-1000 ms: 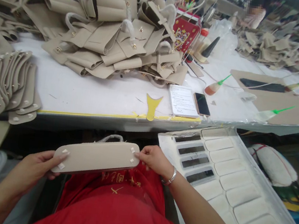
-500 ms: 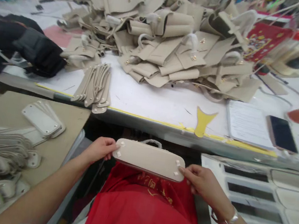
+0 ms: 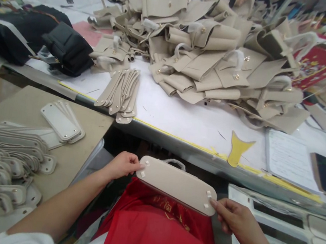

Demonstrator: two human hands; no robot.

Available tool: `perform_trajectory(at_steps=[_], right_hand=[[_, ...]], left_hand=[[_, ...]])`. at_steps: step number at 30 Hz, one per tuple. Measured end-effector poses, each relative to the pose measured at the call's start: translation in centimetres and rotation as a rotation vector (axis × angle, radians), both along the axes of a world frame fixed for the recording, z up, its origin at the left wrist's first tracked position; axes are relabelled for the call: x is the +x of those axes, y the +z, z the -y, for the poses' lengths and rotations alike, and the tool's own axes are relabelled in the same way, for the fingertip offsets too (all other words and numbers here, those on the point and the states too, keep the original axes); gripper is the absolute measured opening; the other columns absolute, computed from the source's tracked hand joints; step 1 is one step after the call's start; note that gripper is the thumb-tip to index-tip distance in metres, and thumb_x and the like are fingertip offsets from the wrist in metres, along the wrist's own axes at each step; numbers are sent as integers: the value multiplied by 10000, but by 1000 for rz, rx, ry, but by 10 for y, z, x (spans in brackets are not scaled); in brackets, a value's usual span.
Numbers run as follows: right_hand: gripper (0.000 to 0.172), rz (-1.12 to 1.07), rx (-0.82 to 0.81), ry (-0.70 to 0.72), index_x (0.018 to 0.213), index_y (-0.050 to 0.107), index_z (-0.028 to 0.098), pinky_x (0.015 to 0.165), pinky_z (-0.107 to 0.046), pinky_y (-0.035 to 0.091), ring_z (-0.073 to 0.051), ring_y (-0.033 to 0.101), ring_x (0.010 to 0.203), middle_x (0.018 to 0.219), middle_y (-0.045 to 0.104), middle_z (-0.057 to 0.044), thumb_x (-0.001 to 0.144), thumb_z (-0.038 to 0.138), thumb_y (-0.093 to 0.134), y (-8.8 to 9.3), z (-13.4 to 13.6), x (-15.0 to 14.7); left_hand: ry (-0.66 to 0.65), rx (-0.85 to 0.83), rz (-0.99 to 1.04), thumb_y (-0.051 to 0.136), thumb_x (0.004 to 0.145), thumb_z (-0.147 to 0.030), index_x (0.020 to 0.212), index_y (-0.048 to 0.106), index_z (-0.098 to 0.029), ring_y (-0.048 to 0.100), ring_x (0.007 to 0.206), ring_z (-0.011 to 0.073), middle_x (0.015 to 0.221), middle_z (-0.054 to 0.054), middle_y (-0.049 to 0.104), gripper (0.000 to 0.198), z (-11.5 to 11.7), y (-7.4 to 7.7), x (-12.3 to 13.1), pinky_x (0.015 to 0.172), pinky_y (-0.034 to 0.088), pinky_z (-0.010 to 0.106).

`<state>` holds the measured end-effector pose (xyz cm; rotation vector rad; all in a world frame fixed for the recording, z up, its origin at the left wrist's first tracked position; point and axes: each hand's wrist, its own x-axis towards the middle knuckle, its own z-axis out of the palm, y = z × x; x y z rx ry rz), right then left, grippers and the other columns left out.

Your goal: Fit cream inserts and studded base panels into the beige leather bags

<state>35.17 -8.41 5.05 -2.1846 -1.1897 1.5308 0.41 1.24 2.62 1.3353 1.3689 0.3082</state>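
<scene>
Holding a beige bag base [image 3: 177, 184] bottom-up, tilted down to the right, low in the middle over red cloth [image 3: 153, 233], just short of the white table's [image 3: 187, 121] near edge. Pinching its left end with the left hand [image 3: 122, 164], fingers closed on it, and gripping its right end with the fingertips of the right hand [image 3: 233, 216]. Facing a pile of beige bag pieces [image 3: 214, 60] far across the table.

**Q:** Legible markings in view?

**A:** One candidate only: yellow Chinese characters printed on the red garment [image 3: 150, 233], just below the beige bag base [image 3: 177, 184], which covers their upper edge. They are too blurred to read.

**Q:** The white sheet [image 3: 291, 160] on the table [image 3: 181, 120]?

**A:** It carries printed lines, but they are too small to read.
</scene>
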Motion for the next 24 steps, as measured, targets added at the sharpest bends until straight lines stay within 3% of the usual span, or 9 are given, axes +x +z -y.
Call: perform_trajectory(at_steps=[9, 16, 20, 22, 24], right_hand=[[433, 49, 41, -3, 590, 497, 177, 408, -202, 283, -83, 403, 374, 390, 463, 33, 728, 587, 522, 3, 2, -3], [399, 3, 91, -13, 602, 514, 164, 385, -184, 304, -70, 434, 375, 453, 510, 27, 730, 541, 551, 4, 4, -1], [349, -47, 122, -49, 591, 515, 158, 361, -174, 306, -66, 448, 356, 465, 524, 28, 738, 471, 567, 5, 7, 0], [332, -47, 143, -44, 602, 531, 154, 356, -173, 310, -68, 459, 353, 472, 534, 25, 744, 451, 566, 3, 9, 3], [327, -41, 159, -39, 618, 545, 151, 358, -171, 319, -69, 471, 355, 486, 550, 20, 749, 450, 563, -1, 10, 6]], left_hand=[[-54, 26, -56, 581, 694, -519, 563, 526, -147, 368, 389, 62, 436, -41, 473, 398, 0, 3, 0, 394, 250, 179], [-176, 99, -198, 551, 695, -542, 552, 546, -151, 389, 407, 78, 454, -30, 489, 416, -1, 8, 3, 416, 252, 195], [-327, 342, -488, 525, 708, -559, 596, 575, -179, 466, 480, 132, 508, -8, 519, 400, -1, 19, 2, 456, 278, 230], [-360, 550, -635, 546, 698, -543, 775, 615, -181, 541, 612, 192, 660, 31, 594, 376, 0, 23, 13, 536, 362, 267], [-425, 772, -591, 554, 718, -491, 1017, 577, -169, 566, 855, 254, 928, 93, 625, 440, 6, 26, 40, 730, 424, 335]])
